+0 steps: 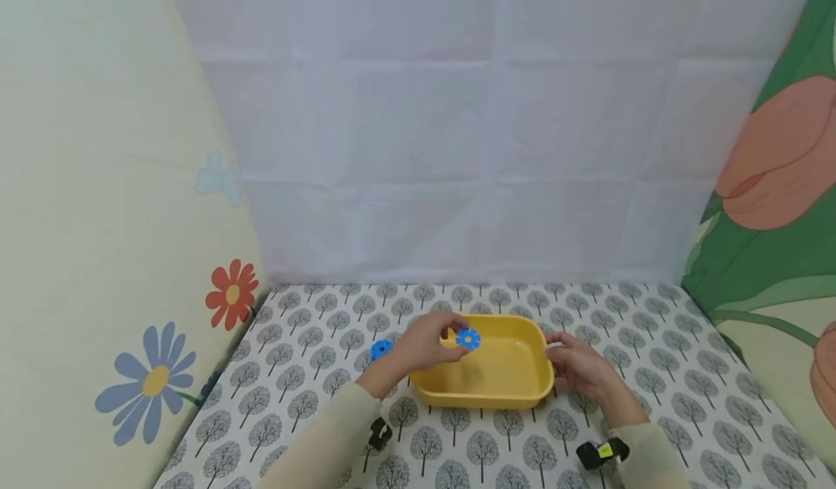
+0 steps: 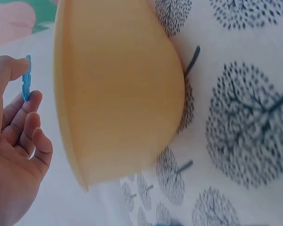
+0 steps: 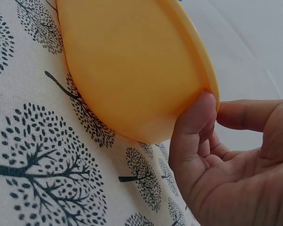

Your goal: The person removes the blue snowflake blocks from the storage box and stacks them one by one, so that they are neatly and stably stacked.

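Over the left part of a yellow plastic basin (image 1: 509,373), my left hand (image 1: 426,340) pinches a blue notched disc (image 1: 467,339) with a small hole in its middle. The left wrist view shows that disc (image 2: 26,77) edge-on between thumb and fingertip, higher than the basin's rim. My right hand (image 1: 580,367) is at the basin's right end. Seen from the right wrist, its fingers pinch the basin's rim (image 3: 198,47). A second blue notched disc (image 1: 382,349) lies on the cloth left of the basin, just behind my left wrist.
A white cloth with grey tree prints (image 1: 294,402) covers the table under the basin. A creased white sheet (image 1: 424,148) hangs behind it. Flower-printed panels stand on the left (image 1: 98,220) and right (image 1: 777,257). Black wrist bands (image 1: 601,451) sit on both forearms.
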A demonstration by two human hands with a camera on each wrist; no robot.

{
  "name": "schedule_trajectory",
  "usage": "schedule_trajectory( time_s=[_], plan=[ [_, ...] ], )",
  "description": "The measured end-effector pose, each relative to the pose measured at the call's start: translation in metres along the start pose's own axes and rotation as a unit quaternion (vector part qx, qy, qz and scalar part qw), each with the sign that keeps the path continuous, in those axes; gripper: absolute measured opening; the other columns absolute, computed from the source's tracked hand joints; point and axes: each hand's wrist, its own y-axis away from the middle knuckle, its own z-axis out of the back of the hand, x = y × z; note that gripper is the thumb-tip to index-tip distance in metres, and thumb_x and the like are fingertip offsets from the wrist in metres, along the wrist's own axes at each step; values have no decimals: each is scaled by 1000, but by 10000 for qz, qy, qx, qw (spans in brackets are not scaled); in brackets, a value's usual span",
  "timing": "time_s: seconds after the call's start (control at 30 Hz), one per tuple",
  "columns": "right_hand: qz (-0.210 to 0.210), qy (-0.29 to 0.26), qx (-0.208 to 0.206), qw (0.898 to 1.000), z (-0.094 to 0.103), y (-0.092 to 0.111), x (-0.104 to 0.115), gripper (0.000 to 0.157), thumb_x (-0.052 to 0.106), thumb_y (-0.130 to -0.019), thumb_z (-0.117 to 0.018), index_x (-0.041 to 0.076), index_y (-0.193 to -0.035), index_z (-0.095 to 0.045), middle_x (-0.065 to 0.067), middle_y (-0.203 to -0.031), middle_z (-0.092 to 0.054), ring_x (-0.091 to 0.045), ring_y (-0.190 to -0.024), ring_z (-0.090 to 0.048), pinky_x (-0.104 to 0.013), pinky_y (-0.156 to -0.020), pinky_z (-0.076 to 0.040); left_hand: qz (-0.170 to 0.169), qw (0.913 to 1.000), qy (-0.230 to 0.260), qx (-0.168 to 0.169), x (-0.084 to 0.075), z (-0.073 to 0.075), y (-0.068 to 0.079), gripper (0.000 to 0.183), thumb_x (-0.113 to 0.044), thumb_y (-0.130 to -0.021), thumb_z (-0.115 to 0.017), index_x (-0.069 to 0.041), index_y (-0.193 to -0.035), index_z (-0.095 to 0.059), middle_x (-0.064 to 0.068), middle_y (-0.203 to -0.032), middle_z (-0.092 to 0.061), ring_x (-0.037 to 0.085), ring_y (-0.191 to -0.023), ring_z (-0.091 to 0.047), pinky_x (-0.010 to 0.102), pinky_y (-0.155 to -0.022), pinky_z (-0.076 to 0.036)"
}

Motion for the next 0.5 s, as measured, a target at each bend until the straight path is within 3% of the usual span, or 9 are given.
schedule_trajectory(
  time_s=[0.23, 0.5],
  plan=[
    [30, 10, 72, 10000, 0, 0, 0, 40, 15, -104, -53, -3, -137, -37, -10, -97, -66, -18, -77, -65, -34, -69, -59, 84, 9993, 156, -343, 12, 14, 11, 40, -23, -87, -79, -9, -124, -68, 0, -107, -68, 12, -83, -52, 29, -71, -46],
    [36, -52, 112, 9999, 1, 2, 1, 39, 15, -104, -52, -2, -136, -36, -10, -97, -66, -18, -77, -65, -35, -69, -59, 467, 9971, 235, -556, 33, 22, 24, 37, -24, -88, -79, -14, -122, -69, -3, -106, -67, 15, -83, -51, 28, -65, -44]
  ],
)
